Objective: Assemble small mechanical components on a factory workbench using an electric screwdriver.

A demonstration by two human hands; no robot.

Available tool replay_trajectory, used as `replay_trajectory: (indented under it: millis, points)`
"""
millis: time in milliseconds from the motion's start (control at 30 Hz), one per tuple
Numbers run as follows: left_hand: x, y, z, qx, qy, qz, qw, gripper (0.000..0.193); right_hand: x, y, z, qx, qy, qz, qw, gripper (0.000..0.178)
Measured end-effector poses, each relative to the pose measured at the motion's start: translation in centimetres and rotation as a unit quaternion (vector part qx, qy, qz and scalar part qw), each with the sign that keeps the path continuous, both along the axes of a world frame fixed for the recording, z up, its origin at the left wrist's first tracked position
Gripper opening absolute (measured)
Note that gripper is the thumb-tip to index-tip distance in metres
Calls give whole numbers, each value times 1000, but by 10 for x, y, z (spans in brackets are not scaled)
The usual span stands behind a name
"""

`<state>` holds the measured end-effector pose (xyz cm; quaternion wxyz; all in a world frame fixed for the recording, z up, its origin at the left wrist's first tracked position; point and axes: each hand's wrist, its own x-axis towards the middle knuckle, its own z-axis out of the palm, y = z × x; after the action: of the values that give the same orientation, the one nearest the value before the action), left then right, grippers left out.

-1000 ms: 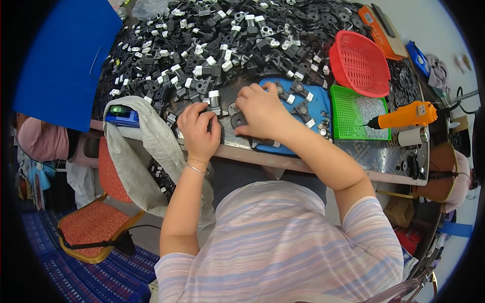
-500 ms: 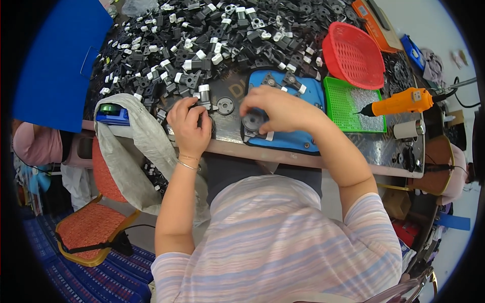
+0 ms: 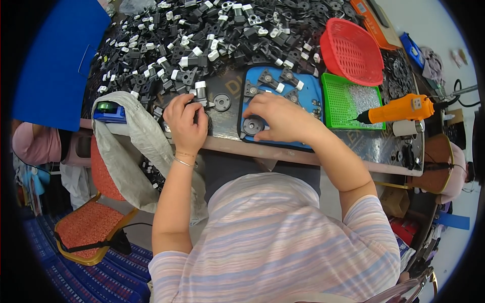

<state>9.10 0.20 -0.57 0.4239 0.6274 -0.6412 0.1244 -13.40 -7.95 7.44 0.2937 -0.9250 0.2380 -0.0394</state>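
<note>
On the blue mat (image 3: 312,83), my right hand (image 3: 280,118) has its thumb and fingers around the rim of a black round disc (image 3: 253,125) near the front left corner. Beyond that hand lie several black brackets with white ends (image 3: 290,77). My left hand (image 3: 185,123) rests at the table's front edge with curled fingers; whatever they hold is hidden. Just beyond its fingertips stands a black piece with a white cap (image 3: 200,91). Between my hands a grey-black ring-shaped disc (image 3: 221,102) lies flat on the table.
A large heap of black and white parts (image 3: 202,43) covers the table's far side. To the right are a red basket (image 3: 351,53), a green tray (image 3: 331,108) of small shiny pieces and an orange electric screwdriver (image 3: 399,108). A grey sack (image 3: 136,134) hangs at the left edge.
My right hand has drawn slightly toward me, and more brackets on the mat now show beyond it. The view has shifted a little; my left hand stays almost in place.
</note>
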Motion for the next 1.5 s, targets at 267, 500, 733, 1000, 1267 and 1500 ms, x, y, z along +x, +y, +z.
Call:
replay_trajectory:
  millis: [267, 500, 733, 1000, 1267, 1500]
  points:
    - [0, -1, -1, 0, -1, 2, 1000, 11, 3, 1, 0, -17, -6, 21, 1000, 45]
    - [0, 0, 1, 0, 3, 1, 1000, 11, 7, 2, 7, -16, 41, 25, 999, 44]
    - [1, -1, 0, 3, 3, 2, 1000, 11, 8, 0, 6, -32, 54, 20, 998, 44]
    - [0, 0, 1, 7, 6, 2, 1000, 11, 55, -17, -7, -129, 36, -22, 991, 40]
    - [2, 1, -2, 0, 5, -1, 1000, 12, 84, -25, -19, -247, 102, -39, 963, 35]
    - [1, -3, 1, 1, 3, -2, 1000, 12, 79, -46, -29, -258, 65, -33, 964, 18]
